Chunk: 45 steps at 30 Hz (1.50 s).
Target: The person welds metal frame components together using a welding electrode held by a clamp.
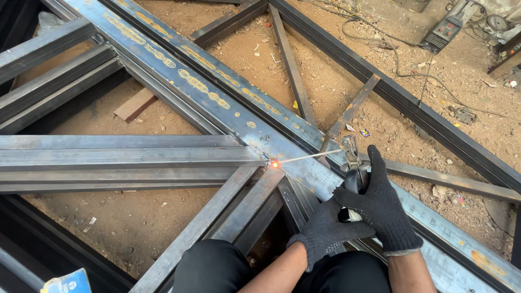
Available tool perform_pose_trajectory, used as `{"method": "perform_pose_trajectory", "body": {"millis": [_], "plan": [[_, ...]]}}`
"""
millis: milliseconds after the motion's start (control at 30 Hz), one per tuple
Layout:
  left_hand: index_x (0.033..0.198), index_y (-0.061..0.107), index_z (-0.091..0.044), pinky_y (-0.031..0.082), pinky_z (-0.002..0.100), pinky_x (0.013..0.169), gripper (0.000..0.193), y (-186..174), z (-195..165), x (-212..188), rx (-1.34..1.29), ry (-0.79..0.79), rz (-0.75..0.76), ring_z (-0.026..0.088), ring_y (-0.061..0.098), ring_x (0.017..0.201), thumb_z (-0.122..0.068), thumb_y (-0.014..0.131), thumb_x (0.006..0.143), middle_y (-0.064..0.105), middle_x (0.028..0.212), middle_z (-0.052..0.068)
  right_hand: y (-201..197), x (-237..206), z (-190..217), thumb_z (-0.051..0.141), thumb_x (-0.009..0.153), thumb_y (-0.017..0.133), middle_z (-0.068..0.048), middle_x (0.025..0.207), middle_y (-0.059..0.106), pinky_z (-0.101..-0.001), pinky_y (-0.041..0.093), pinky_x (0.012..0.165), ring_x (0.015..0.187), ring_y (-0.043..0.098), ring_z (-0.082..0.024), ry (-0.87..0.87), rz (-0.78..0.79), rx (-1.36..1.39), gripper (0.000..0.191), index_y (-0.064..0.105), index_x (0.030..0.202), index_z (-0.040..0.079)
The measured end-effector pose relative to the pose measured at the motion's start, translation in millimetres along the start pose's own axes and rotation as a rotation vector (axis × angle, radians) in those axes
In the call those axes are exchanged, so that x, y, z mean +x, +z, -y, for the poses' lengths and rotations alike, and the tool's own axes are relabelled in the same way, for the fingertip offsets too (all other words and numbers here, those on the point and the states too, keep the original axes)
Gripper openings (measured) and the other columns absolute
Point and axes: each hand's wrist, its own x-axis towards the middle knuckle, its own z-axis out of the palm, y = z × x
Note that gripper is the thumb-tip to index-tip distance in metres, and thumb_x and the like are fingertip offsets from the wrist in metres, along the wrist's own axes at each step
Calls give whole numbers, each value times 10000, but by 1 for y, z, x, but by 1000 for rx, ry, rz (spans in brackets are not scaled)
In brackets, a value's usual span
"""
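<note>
The electrode holder (pixel 354 163) is gripped tightly by the gloved right hand (pixel 382 209), braced underneath by the closed left hand (pixel 325 233). The welding rod (pixel 312 156) extends toward 9 o'clock; its glowing tip (pixel 274 163) contacts the steel frame joint (pixel 260 157).

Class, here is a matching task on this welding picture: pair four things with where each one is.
1. welding rod
2. wooden block
3. welding machine
4. blue box

a. bottom left corner
b. top right, on the dirt
c. under the long steel beam, upper left
d. glowing tip on the steel joint

Pairs: 1-d, 2-c, 3-b, 4-a
</note>
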Motion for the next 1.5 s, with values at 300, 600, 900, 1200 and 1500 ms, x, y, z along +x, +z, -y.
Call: {"method": "perform_pose_trajectory", "body": {"millis": [300, 600, 900, 1200, 1500], "plan": [[1368, 622, -19, 542, 326, 1012, 702, -1, -2, -5, 32, 86, 6, 153, 657, 1174, -214, 891, 750, 711, 1256, 72, 1, 6, -11, 285, 524, 896, -241, 1200, 677, -383, 558, 903, 1033, 703, -300, -15, 30, -11, 1327, 191, 1637, 122], [1309, 662, -11, 553, 331, 989, 630, -1, -6, -8, 123, 33, -13, 165, 685, 1133, -230, 888, 763, 734, 1204, 89, 0, 6, -19, 286, 534, 891, -239, 1201, 683, -388, 559, 909, 1047, 700, -299, 11, 46, -3, 1311, 201, 1638, 135], [1425, 578, -32, 520, 326, 1041, 816, 0, -11, -6, 133, 70, -23, 171, 648, 1219, -303, 894, 723, 693, 1299, 92, 2, 6, -25, 237, 575, 865, -250, 1050, 689, -412, 571, 792, 897, 678, -310, -3, -35, 87, 1273, 204, 1655, 114], [1340, 644, 12, 539, 331, 1011, 754, -1, -2, -3, 176, 60, -30, 180, 671, 1169, -315, 913, 716, 720, 1245, 98, 0, 2, -8, 228, 566, 895, -206, 1151, 678, -366, 561, 854, 988, 685, -258, -38, 5, 20, 1269, 218, 1630, 85], [1347, 632, 7, 546, 328, 1006, 755, -1, 2, -3, 136, 75, -40, 161, 667, 1162, -292, 919, 716, 712, 1248, 90, 1, 4, -9, 228, 556, 904, -219, 1159, 686, -382, 564, 871, 1006, 698, -274, 6, 21, 1, 1293, 203, 1636, 110]]}}
